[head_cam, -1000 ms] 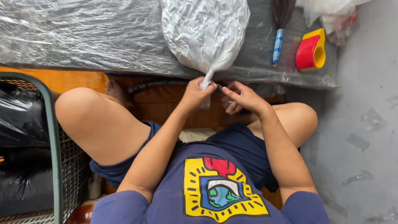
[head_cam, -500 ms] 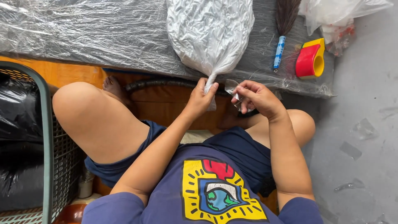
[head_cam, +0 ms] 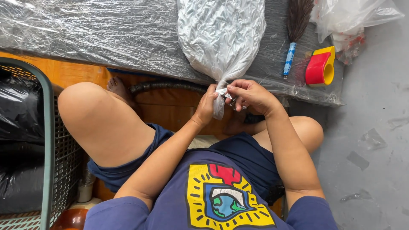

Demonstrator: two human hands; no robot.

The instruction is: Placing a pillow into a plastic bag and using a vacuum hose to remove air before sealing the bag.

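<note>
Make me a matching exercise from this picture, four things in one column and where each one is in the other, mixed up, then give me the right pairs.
Things:
1. clear plastic bag
2. brush
3. red and yellow tape dispenser
4. green mesh basket

Places:
A. far left, beside the knee
B. neck pinched by the left hand and right hand
C. on the table's right end, near the corner
D. lying just right of the bag

Pairs: 1-B, 2-D, 3-C, 4-A

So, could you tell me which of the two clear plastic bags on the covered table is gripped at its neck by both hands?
The full bag in the middle: left hand and right hand pinch its twisted neck. The crumpled bag at the far right lies untouched.
</note>
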